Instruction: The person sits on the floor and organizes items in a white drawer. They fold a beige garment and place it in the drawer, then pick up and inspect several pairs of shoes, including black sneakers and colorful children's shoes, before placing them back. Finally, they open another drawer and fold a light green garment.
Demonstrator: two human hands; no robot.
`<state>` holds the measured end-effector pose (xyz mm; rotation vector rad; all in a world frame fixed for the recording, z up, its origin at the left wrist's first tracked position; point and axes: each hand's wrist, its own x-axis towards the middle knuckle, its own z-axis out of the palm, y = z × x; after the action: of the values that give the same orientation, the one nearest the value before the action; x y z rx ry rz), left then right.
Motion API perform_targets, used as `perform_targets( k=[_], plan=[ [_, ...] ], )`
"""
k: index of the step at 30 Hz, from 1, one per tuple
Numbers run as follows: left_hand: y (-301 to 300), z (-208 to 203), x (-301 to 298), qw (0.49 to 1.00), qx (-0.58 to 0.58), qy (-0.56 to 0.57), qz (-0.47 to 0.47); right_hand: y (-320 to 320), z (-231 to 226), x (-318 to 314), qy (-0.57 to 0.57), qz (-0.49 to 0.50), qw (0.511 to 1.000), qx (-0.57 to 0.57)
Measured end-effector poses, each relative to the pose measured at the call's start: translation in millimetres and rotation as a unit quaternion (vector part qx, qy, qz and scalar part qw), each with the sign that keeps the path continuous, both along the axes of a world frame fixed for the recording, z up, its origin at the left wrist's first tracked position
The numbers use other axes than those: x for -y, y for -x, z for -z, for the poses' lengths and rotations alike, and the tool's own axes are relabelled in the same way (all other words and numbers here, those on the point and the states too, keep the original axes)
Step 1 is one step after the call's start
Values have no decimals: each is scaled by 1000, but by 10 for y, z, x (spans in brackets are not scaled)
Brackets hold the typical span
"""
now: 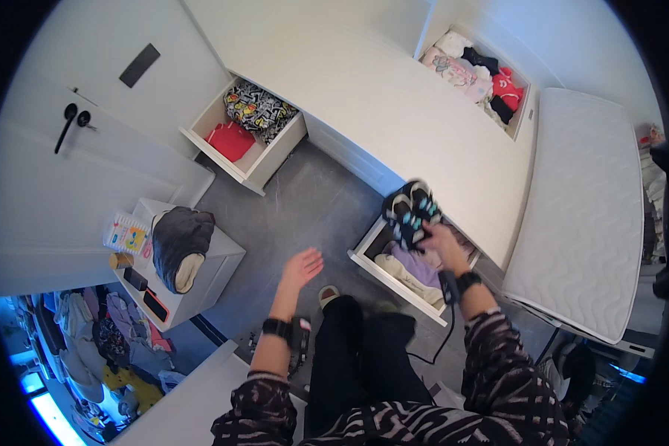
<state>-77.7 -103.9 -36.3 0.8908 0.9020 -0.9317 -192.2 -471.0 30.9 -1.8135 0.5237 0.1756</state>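
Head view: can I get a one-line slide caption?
The right hand holds black shoes at an open drawer of clothes; the left hand is open and empty.

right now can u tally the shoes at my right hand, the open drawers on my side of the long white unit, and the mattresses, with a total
Black shoes with teal accents, at the right hand: 2
Open white drawers on your side: 2
White quilted mattress: 1
Total: 5

left grip [302, 267]: loosely outstretched | right grip [444, 245]: curled (slightly blurred) | forearms [273, 306]: held apart
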Motion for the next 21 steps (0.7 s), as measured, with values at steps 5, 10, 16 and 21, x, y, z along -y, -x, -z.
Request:
perform_targets(
  k=[5, 10, 16, 21],
  plan=[
    [-1212, 797, 480, 997, 2, 24, -68, -1412, 449, 445, 88, 1, 992, 92],
    [-2264, 1431, 937, 989, -75, 86, -92, -2534, 1456, 1147, -32, 132, 988, -79],
    [-2818, 2434, 1333, 987, -116, 53, -95, -2796, 1590, 1277, 324, 118, 912, -224],
    [-3031, 3635, 1783, 994, -103, 14, -17, -2672, 1847, 1160, 586, -7, 809, -44]
  ],
)
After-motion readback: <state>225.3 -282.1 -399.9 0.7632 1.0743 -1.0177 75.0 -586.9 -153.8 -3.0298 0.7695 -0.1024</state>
